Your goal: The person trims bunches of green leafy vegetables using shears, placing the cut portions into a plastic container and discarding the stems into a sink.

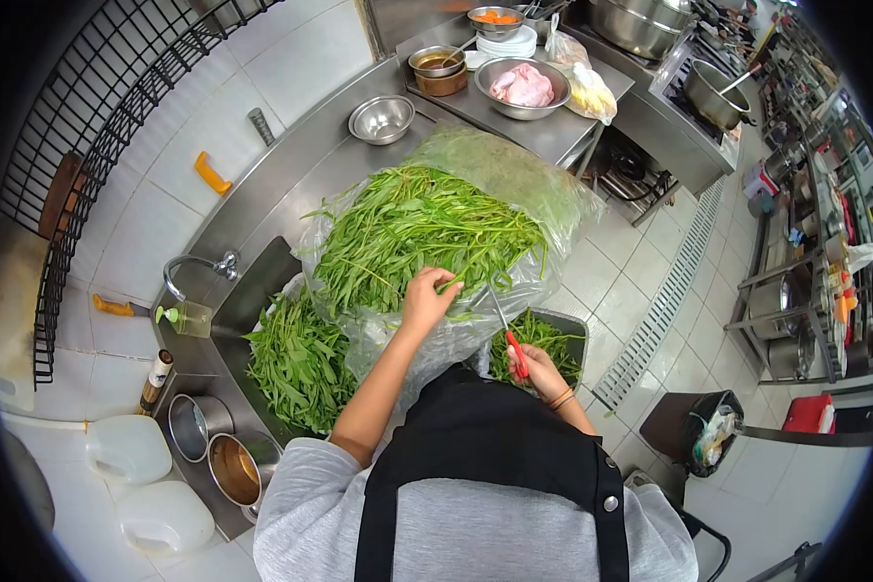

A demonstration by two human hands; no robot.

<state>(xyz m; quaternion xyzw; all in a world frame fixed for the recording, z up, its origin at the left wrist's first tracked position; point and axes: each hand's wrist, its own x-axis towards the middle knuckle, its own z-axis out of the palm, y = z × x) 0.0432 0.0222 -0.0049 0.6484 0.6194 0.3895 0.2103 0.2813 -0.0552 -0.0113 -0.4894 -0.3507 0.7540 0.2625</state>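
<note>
Scissors' [510,335] handles — hidden in fist

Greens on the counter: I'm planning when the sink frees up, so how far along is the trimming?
Done: a pile of greens lies in the sink. In hand: left hand grips stems in the bag; right hand holds red-handled scissors. Left: most of the bag.
</note>
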